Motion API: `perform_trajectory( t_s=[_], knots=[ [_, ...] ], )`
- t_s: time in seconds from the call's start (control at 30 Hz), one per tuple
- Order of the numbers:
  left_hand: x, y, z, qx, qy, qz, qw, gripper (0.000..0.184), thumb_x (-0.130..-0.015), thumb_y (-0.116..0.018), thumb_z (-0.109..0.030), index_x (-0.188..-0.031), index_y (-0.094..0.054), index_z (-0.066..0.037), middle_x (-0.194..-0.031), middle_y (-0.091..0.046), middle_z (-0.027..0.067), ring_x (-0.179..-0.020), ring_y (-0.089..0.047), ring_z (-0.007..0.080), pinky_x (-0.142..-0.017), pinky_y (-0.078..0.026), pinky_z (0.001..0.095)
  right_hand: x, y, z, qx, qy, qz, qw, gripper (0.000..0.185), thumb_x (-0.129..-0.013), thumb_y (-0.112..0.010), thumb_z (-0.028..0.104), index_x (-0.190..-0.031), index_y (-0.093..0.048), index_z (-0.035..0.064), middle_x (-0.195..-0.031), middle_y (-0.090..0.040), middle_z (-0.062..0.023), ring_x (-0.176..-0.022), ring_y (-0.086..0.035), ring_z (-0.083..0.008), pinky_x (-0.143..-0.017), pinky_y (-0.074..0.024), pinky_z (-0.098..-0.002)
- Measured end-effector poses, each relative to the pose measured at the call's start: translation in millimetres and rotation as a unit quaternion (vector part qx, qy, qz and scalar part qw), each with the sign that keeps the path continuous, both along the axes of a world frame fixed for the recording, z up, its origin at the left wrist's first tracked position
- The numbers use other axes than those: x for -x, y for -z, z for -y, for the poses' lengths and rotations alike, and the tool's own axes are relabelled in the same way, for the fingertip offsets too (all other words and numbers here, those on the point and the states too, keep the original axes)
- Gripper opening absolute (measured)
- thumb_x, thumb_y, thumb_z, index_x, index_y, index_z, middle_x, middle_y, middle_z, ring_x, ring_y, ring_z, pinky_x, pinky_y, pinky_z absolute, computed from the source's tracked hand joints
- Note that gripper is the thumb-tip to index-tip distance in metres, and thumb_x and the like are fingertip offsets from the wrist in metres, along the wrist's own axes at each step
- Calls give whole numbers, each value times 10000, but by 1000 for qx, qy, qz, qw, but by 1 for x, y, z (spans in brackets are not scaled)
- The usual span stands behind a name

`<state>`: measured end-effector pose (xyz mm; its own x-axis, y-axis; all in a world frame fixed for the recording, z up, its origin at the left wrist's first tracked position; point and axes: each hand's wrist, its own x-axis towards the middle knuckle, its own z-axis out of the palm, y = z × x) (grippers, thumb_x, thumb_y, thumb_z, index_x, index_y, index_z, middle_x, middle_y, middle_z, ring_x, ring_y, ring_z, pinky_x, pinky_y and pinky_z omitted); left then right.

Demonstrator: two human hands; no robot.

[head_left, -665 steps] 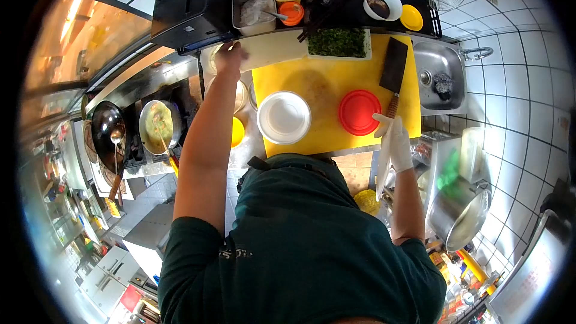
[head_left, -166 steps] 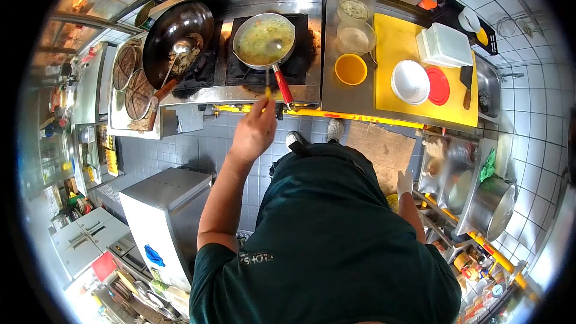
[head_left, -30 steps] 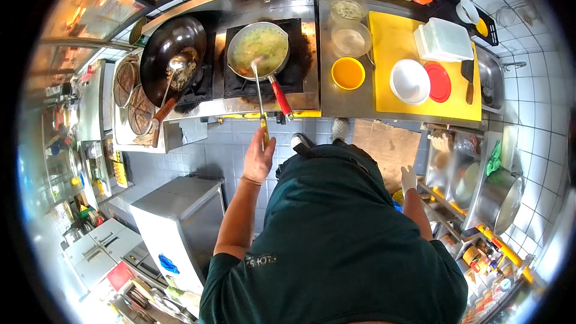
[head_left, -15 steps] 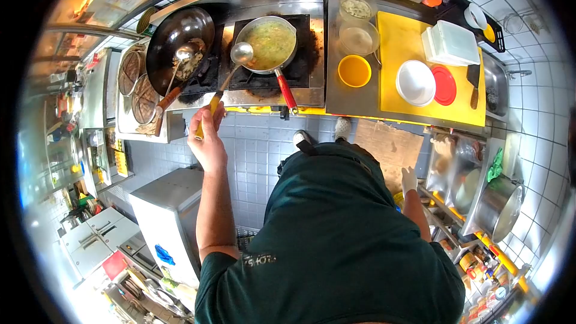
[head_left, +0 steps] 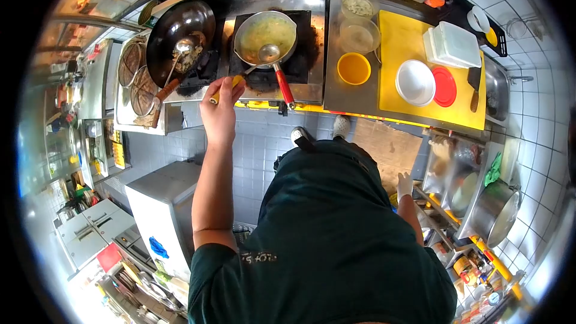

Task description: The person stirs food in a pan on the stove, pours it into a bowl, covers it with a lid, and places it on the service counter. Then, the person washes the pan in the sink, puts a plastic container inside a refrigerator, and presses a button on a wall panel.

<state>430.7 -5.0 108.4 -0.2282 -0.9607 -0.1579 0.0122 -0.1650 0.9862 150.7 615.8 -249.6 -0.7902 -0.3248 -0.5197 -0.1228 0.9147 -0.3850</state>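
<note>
My left hand is closed around the yellow handle of a ladle, just in front of the stove. The ladle's round metal bowl is over the near side of a pan with a red handle. Pale yellow-green liquid with small bits fills the pan, which sits on a burner. Off to the right and low by my side hangs my right hand. It looks pale, as if gloved; its fingers are partly stretched and hold nothing visible.
A dark wok with a second ladle and some food stands left of the pan. Right of the stove are a yellow bowl, a yellow board, a white bowl, a red lid and a cleaver.
The ladle bowl has moved right and toward me, from the pan's left rim to its near side. My left hand has shifted slightly right and forward. My right hand still hangs low.
</note>
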Motion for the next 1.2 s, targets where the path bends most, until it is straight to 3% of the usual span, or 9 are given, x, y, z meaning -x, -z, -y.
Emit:
perform_trajectory(
  t_s=[0.07, 0.2, 0.3, 0.6, 0.7, 0.8, 0.9, 1.1, 1.2],
  knots=[
    [8, 1, 0, -11, 5, -9, 1000, 315, -1065, -600, -182, -1152, -616, 120, -1104, -701, 206, -1038, -733, 281, -962, -600, 366, 4, 1, -4, -14, 16, 31, 999, 682, -981, -578, 409, -1477, -492, -51, -1504, -514, -279, -1408, -491, -371, -1157, -380, -392],
    [22, 5, 4, -38, -3, -28, 999, 322, -1060, -598, -177, -1164, -599, 128, -1114, -698, 221, -1050, -733, 306, -966, -600, 378, 6, -1, -3, -9, 23, 40, 999, 691, -979, -570, 417, -1472, -491, -62, -1499, -520, -274, -1401, -495, -375, -1151, -384, -394],
    [38, 2, 7, -59, -26, -37, 997, 314, -1053, -613, -166, -1139, -600, 135, -1066, -699, 213, -1002, -744, 286, -913, -616, 361, 7, -6, 2, -1, 41, 42, 998, 644, -991, -553, 396, -1447, -516, -57, -1478, -535, -275, -1375, -509, -387, -1133, -398, -401],
    [62, 13, 16, -64, -54, -53, 995, 342, -1032, -635, -173, -1170, -579, 135, -1075, -703, 238, -1026, -740, 322, -938, -616, 392, 30, 4, -4, -37, -76, 16, 996, 539, -1008, -534, 349, -1392, -566, -28, -1438, -555, -281, -1327, -529, -408, -1092, -426, -424],
    [71, 15, 19, -65, -70, -59, 994, 341, -1034, -633, -173, -1164, -575, 137, -1080, -696, 236, -1016, -741, 322, -936, -621, 393, 34, 6, 1, -32, -57, -22, 998, 344, -993, -480, 73, -1288, -648, 129, -1425, -560, -253, -1275, -567, -429, -1068, -478, -467],
    [80, 19, 26, -60, -83, -68, 992, 329, -1036, -630, -174, -1146, -576, 131, -1091, -689, 236, -1011, -741, 324, -933, -626, 394, 48, 0, -1, -123, -227, -70, 963, 344, -994, -476, 70, -1285, -651, 126, -1415, -569, -254, -1276, -568, -431, -1060, -486, -467],
    [88, 17, 32, -61, -93, -67, 992, 305, -1039, -626, -175, -1118, -578, 116, -1076, -686, 224, -1002, -742, 323, -916, -632, 393, 55, 25, -6, -24, -64, -60, 996, 339, -995, -472, 71, -1282, -646, 123, -1408, -575, -254, -1272, -573, -431, -1050, -496, -466],
    [100, 24, 47, -53, -126, -78, 988, 276, -1042, -622, -177, -1086, -578, 92, -1032, -676, 188, -984, -745, 320, -870, -639, 382, 73, 22, -11, -40, -105, -66, 991, 302, -992, -499, 102, -1257, -644, 104, -1384, -584, -267, -1236, -584, -442, -1029, -498, -489],
    [102, 26, 55, -47, -136, -76, 987, 277, -1042, -621, -179, -1092, -579, 90, -1041, -672, 190, -985, -744, 321, -866, -640, 379, 80, -11, 3, -115, -177, 15, 977, 562, -1001, -560, 346, -1387, -560, -62, -1506, -493, -285, -1392, -460, -425, -1152, -378, -422]
  ],
)
